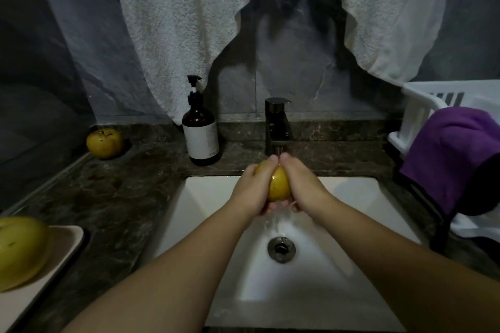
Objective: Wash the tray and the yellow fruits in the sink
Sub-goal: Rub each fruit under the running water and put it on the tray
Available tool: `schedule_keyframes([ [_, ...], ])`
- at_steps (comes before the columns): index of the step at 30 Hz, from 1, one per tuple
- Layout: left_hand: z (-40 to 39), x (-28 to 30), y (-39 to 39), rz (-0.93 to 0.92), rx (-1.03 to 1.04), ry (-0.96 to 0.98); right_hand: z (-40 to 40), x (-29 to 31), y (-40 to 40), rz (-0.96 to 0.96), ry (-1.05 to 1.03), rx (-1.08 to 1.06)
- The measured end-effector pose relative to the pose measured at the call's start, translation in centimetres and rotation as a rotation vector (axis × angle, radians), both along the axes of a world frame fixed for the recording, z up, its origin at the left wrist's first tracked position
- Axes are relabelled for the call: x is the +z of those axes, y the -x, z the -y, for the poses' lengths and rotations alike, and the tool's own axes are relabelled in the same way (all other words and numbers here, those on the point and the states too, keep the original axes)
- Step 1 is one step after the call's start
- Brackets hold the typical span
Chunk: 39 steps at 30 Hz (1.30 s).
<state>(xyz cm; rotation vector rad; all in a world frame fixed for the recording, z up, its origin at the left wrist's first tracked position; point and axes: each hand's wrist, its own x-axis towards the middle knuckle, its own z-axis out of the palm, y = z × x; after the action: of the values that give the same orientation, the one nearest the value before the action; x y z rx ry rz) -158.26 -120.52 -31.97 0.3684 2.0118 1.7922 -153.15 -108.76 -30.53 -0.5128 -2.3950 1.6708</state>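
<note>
both hands (276, 186) around yellow fruit (279, 184)

You can read no text here; the white label on the brown glass pump bottle (200, 131) is too blurred.

Three round yellow fruits showing: one (278, 184) over sink, one (105, 142) on dark stone counter, one (20, 250) sitting on tray. One pale flat tray (67, 240). One white rectangular sink (194, 197). One dark faucet (278, 124). One brown pump bottle (200, 131). One white plastic rack (422, 111). One purple cloth (454, 154). Two hands showing.
</note>
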Motion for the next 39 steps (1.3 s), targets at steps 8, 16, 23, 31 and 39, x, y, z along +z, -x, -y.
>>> schedule_keyframes([
  [8,-0.08,0.05,0.07,-0.120,0.077,-0.022,0.07,-0.27,0.08,-0.044,-0.114,0.022],
  [16,-0.14,-0.04,0.11,-0.058,0.068,-0.043,0.11,-0.48,0.65,-0.018,-0.086,-0.052],
  [23,-0.23,-0.31,0.08,-0.076,0.081,-0.053,-0.42,-0.67,0.39,0.005,-0.160,-0.002],
  [31,-0.10,0.16,-0.27,-0.029,0.032,-0.075,-0.03,-0.20,0.29,-0.042,0.017,-0.032],
  [39,-0.01,0.21,-0.61,0.133,-0.020,-0.057,-0.05,-0.25,-0.15,-0.122,-0.028,-0.065],
])
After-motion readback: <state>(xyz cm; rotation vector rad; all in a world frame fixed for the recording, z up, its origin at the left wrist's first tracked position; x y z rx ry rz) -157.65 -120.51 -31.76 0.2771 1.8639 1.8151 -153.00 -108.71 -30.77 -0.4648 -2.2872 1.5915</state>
